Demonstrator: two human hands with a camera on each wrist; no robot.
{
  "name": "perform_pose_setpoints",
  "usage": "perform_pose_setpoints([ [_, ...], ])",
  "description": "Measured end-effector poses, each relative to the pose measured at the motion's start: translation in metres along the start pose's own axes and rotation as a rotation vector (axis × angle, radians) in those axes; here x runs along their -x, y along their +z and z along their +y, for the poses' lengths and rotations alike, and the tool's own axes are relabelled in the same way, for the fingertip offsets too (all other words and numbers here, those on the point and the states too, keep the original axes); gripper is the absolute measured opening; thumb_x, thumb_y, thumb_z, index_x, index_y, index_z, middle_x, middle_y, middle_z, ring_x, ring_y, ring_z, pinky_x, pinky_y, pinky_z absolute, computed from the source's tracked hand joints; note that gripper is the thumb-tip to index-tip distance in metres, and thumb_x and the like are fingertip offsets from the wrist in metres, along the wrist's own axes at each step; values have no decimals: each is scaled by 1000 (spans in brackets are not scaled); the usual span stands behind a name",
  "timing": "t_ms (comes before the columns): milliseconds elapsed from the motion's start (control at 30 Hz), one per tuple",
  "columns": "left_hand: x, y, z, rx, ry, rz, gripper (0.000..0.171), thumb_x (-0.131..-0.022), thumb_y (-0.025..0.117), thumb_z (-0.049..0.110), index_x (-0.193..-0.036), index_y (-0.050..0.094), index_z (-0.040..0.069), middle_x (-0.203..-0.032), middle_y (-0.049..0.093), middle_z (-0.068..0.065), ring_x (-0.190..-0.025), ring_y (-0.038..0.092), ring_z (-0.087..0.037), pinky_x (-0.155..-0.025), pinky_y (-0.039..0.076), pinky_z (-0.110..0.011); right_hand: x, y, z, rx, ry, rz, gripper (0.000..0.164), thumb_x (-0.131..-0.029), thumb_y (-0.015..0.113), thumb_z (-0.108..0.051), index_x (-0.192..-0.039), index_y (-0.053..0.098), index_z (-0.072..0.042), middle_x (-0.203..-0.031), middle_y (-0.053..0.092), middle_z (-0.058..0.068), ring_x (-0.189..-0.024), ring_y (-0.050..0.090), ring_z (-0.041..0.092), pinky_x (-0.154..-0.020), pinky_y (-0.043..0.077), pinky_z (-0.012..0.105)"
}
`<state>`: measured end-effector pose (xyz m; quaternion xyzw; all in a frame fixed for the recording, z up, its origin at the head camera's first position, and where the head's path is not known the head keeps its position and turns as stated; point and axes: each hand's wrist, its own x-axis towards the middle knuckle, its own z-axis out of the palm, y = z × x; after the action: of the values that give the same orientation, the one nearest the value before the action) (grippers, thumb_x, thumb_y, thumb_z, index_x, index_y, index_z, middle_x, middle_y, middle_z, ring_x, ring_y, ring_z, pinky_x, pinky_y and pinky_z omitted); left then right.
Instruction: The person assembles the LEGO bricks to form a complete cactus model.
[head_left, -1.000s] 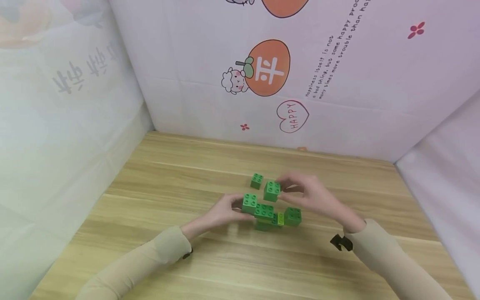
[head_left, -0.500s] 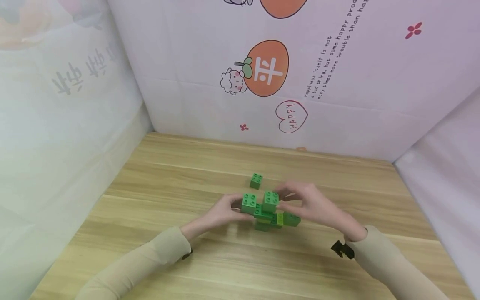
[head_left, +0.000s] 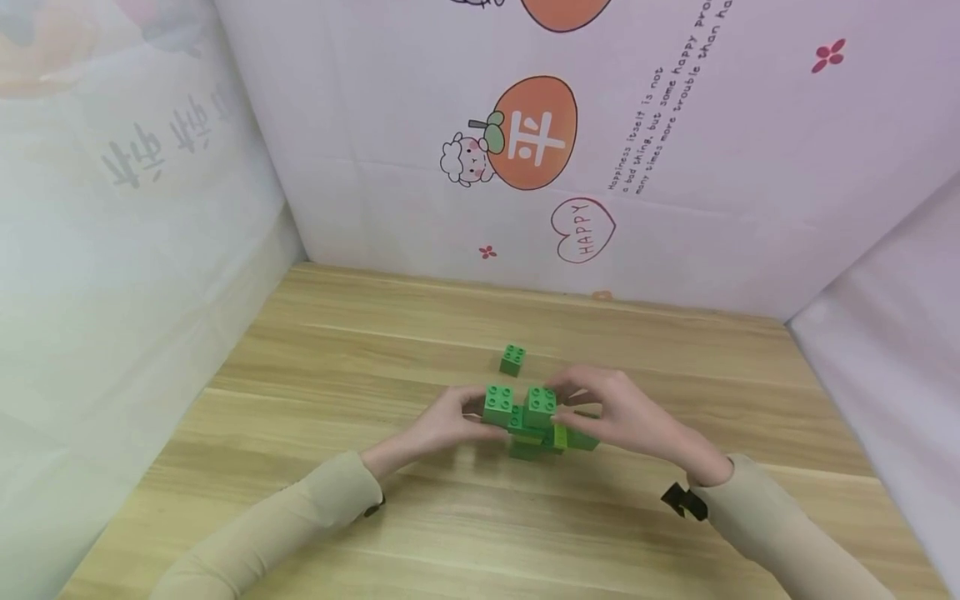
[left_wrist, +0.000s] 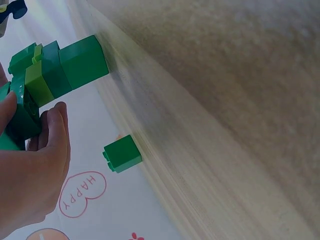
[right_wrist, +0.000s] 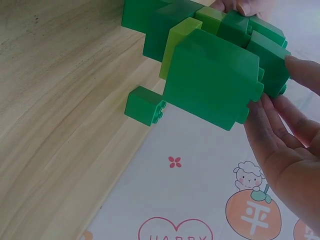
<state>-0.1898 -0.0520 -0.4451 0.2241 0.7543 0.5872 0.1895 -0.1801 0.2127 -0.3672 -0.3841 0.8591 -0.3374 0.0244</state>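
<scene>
In the head view a model of joined green toy building bricks [head_left: 523, 450] stands on the wooden table. My left hand [head_left: 448, 421] grips its left side, by a raised green brick [head_left: 498, 404]. My right hand [head_left: 618, 408] pinches another green brick [head_left: 540, 406] on top of the model, right of the raised one. A larger, slanted green brick [right_wrist: 215, 75] juts out at the model's right end, under my right hand. Lime pieces [right_wrist: 182, 40] show between the darker bricks in the right wrist view. Fingers hide part of the joints.
One loose green brick [head_left: 512, 360] lies on the table behind the model, studs up. Printed white cloth [head_left: 420, 208] walls the table at the back and both sides. The wooden tabletop [head_left: 480, 533] extends in front of the arms.
My right hand has brought its green brick down and nearer, from behind the model onto its top. It now covers part of the slanted brick. My left hand has stayed put.
</scene>
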Motion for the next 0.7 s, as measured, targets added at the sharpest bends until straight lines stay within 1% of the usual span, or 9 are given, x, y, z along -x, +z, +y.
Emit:
perform_pose_setpoints([
  [200, 0, -1, 2, -1, 12, 1, 47, -81, 82, 14, -125, 66, 12, -122, 72, -5, -112, 68, -16, -97, 56, -24, -1, 1, -2, 17, -23, -7, 34, -83, 76, -5, -115, 64, -5, -108, 72, 6, -97, 72, 19, -82, 62, 26],
  [333, 1, -1, 2, -2, 29, -1, 46, -82, 81, 13, -125, 66, 10, -123, 72, -7, -113, 68, -17, -99, 56, -26, -2, 2, -4, 31, -33, -12, 33, -83, 76, -5, -114, 64, -5, -109, 72, 6, -97, 73, 20, -82, 61, 23],
  [433, 1, -1, 2, -5, 25, 0, 46, -82, 81, 13, -126, 65, 10, -123, 72, -5, -113, 67, -17, -100, 55, -26, -2, 3, -4, 45, -44, -10, 33, -84, 76, -6, -115, 63, -5, -109, 72, 6, -97, 72, 20, -82, 61, 22],
  [567, 1, -1, 2, 3, 13, 1, 46, -82, 81, 12, -125, 66, 12, -123, 72, -4, -113, 67, -16, -99, 55, -25, -1, 4, -5, 56, -58, 1, 34, -84, 76, -7, -114, 63, -5, -109, 72, 6, -97, 72, 19, -82, 61, 23],
  [700, 1, -1, 1, 13, 20, -4, 47, -82, 80, 11, -126, 65, 8, -123, 71, -7, -113, 67, -17, -98, 56, -25, -1, 7, -5, 56, -64, 17, 32, -85, 76, -9, -113, 64, -5, -109, 72, 7, -96, 72, 19, -81, 62, 26],
])
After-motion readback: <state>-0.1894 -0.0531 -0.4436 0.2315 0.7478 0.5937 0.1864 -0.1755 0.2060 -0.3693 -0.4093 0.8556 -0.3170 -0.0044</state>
